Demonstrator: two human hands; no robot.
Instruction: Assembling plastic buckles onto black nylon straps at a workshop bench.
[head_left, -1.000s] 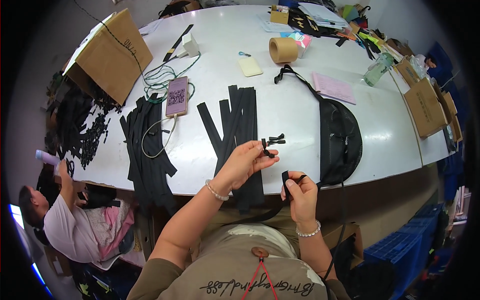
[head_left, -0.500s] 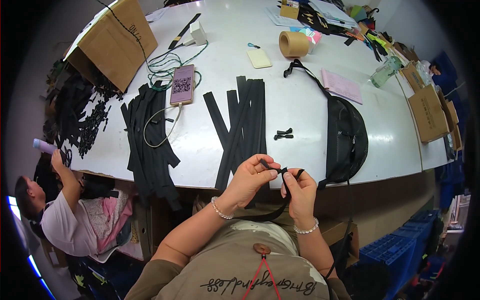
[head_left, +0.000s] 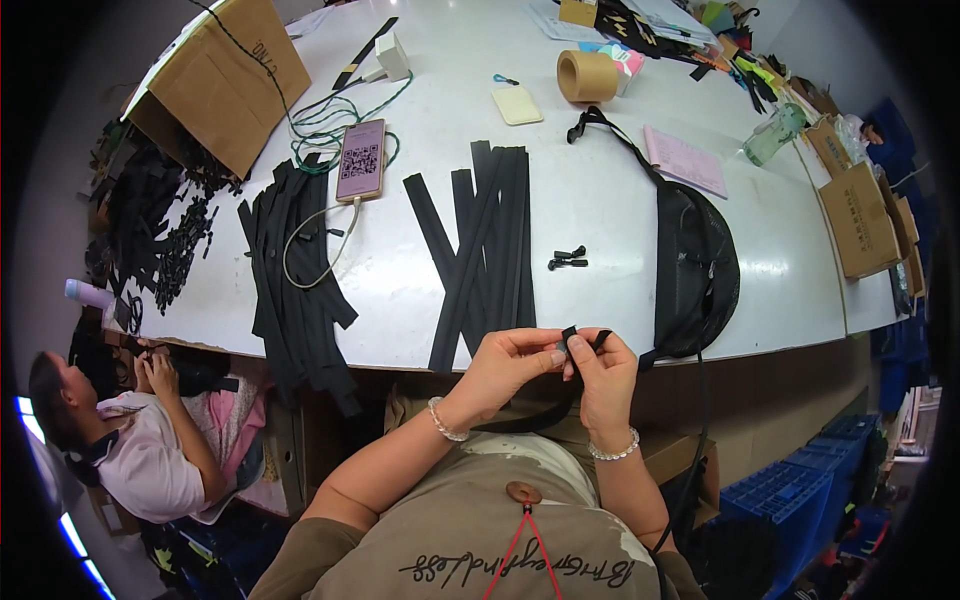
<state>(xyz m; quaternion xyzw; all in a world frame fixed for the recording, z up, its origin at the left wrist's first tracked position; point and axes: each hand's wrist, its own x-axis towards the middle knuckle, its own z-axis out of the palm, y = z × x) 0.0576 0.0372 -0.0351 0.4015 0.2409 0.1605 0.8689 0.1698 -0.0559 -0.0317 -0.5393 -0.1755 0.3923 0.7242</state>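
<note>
So from my end I've got the right hand (head_left: 603, 385) pinching a narrow black fabric strap (head_left: 571, 335) between thumb and fingers, just past the near edge of the glossy white table (head_left: 610, 220); probably held that way so the short end pokes up within easy reach. The left hand (head_left: 512, 365) is drawn in narrow right beside that end, but its fingertips are crowded, so I can't tell if it's gripping anything. A few small black cord-like pieces (head_left: 568, 260) lie farther out, likely parked there for a short reach. Left of them, long flat black fabric strips (head_left: 490, 230) are stacked roughly lengthwise, maybe so one pulls free easily. The half-round black mesh bag (head_left: 697, 270) sits off to the right, I'd guess to leave elbow room.
</note>
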